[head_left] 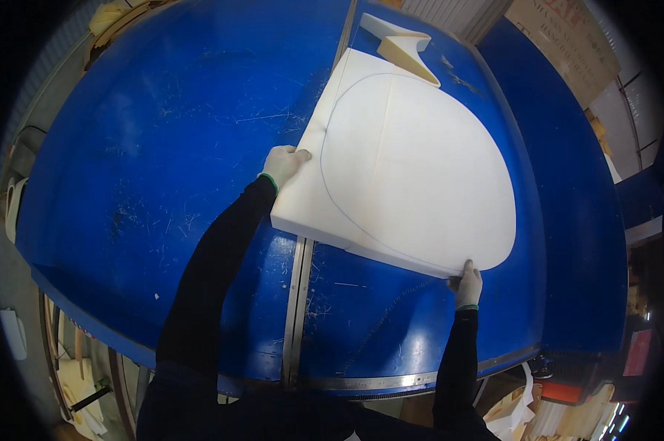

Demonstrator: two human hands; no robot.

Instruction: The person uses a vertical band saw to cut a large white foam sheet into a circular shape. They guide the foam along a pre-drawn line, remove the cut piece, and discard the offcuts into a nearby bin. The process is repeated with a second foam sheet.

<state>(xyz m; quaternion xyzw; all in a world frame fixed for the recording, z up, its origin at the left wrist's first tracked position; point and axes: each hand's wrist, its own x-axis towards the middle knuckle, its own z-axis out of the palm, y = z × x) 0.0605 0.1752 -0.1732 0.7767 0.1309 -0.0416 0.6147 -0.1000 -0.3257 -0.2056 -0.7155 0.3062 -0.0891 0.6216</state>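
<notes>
A thick white foam slab [420,169] lies across the blue table, marked with a curved pen line. Its right side is rounded, while the left side has straight edges. My left hand [284,165], in a pale glove with a green cuff, grips the slab's left edge, thumb on top. At the near right edge, my gloved right hand [466,285] holds the slab with its thumb on the upper face. The fingers of both hands are partly hidden by the foam. A curved foam offcut [405,48] sits just beyond the slab's far edge.
The broad blue table [163,147] is scratched and dusted with bits. A metal strip [297,309] runs through it toward its near edge, passing under the slab. Printed cardboard [563,44] stands at the far right. Foam scraps [82,389] lie below the table at left.
</notes>
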